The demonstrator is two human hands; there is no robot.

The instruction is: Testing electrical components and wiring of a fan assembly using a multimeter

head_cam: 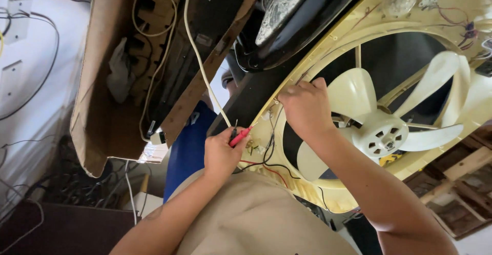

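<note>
My left hand (221, 155) grips a red probe (240, 137) and a black probe (233, 130), tips touching the wiring at the corner of a cream plastic fan frame (328, 45). My right hand (306, 106) presses on the inner rim of that frame, fingers curled over the edge beside thin black and red wires (269, 165). The cream fan blades (382, 127) sit still inside the round opening, just right of my right hand.
A white cable (202, 65) runs down past a brown cardboard box (102, 91) with cords inside. A dark shiny object (292, 14) lies above the frame. A blue object (187, 147) is behind my left hand. Wooden slats (461, 183) sit at lower right.
</note>
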